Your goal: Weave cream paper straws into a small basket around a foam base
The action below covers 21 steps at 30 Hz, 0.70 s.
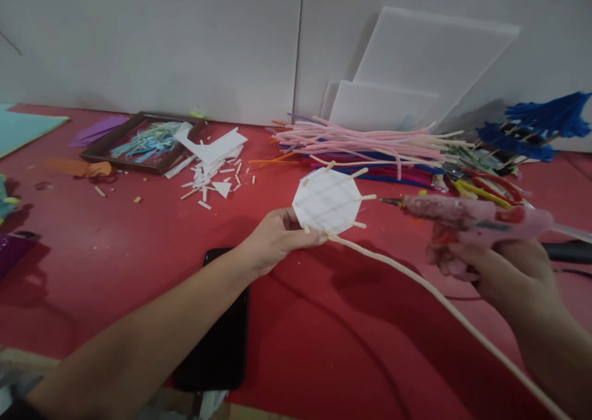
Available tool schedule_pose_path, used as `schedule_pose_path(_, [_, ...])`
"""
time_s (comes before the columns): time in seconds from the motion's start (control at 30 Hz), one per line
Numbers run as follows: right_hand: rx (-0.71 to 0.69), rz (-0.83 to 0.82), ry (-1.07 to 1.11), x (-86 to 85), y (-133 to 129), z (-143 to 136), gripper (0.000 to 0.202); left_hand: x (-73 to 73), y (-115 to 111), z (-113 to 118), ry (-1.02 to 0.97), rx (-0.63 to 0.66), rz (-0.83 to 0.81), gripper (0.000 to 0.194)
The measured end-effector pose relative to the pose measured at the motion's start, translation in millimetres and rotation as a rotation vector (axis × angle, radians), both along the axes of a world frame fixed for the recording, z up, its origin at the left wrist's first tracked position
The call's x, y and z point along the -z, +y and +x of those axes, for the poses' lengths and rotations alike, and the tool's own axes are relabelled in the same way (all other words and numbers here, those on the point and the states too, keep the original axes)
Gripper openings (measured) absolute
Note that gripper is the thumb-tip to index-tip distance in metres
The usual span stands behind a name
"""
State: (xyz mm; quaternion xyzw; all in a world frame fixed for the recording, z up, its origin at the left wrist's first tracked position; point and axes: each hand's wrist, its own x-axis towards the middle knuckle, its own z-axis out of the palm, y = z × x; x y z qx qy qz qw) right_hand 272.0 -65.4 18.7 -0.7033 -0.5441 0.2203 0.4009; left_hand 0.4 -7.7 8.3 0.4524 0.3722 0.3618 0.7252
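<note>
My left hand (282,238) pinches the lower left edge of a white octagonal board (326,204). Several short cream pegs (358,173) stick out around the board's rim. From its lower edge, by my thumb, a long cream pipe cleaner (416,278) runs down to the lower right. My right hand (513,278) is wrapped round a pink glue gun (476,216), slightly blurred. The gun's nozzle points left at the board, a short way off the peg on its right side.
Pink and other coloured pipe cleaners (365,141) lie behind the board. White scraps (213,161) and a brown frame (139,118) are at back left. A black phone (222,340) lies under my left forearm. White foam sheets (430,56) lean on the wall; red-handled scissors (497,185) lie right.
</note>
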Motion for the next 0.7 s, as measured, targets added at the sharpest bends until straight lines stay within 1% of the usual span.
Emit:
schedule_pose_path(0.03, [0.027, -0.096, 0.015, -3.9, 4, -3, 0.031, 0.3, 1, 0, -0.006, -0.001, -0.006, 0.022])
schedule_pose_path(0.1, [0.055, -0.267, 0.036, -6.9, 11, -5, 0.031, 0.2, 1, 0, -0.008, 0.0, -0.013, 0.021])
schedule_pose_path(0.17, [0.06, -0.349, -0.019, -5.0, 15, -3, 0.033, -0.7, 1, 0, -0.015, 0.0, -0.019, 0.022])
schedule_pose_path(0.23, [0.054, -0.367, -0.178, -0.6, 16, 0, 0.042, -2.1, 0, 0, -0.023, 0.009, -0.018, 0.021])
schedule_pose_path(0.3, [0.033, -0.375, -0.408, 4.5, 15, 3, 0.05, -3.5, 0, 0, -0.033, 0.017, -0.01, 0.019])
schedule_pose_path(0.4, [-0.028, -0.395, -0.662, 10.1, 11, 8, 0.051, -4.5, -1, 0, -0.049, 0.016, -0.015, 0.02])
schedule_pose_path(0.43, [-0.038, -0.354, -0.721, 11.0, 9, 10, 0.05, -4.4, -1, 0, -0.052, 0.01, -0.021, 0.021])
schedule_pose_path(0.47, [-0.038, -0.266, -0.766, 11.3, 8, 12, 0.048, -4.1, -1, 0, -0.052, 0.008, -0.025, 0.023])
schedule_pose_path(0.53, [-0.059, -0.01, -0.787, 11.0, 5, 13, 0.046, -3.3, 0, -1, -0.056, 0.001, -0.029, 0.026])
schedule_pose_path(0.57, [-0.116, 0.105, -0.763, 11.0, 4, 13, 0.044, -3.1, 0, -2, -0.06, -0.002, -0.033, 0.027])
schedule_pose_path(0.6, [-0.215, 0.182, -0.725, 11.6, 4, 12, 0.041, -3.1, 1, -2, -0.061, -0.006, -0.04, 0.029])
schedule_pose_path(0.63, [-0.345, 0.21, -0.689, 13.1, 3, 11, 0.036, -3.5, 1, -3, -0.057, -0.01, -0.048, 0.03])
schedule_pose_path(0.7, [-0.609, 0.17, -0.657, 19.1, 2, 7, 0.026, -4.9, 1, -3, -0.051, -0.012, -0.061, 0.031])
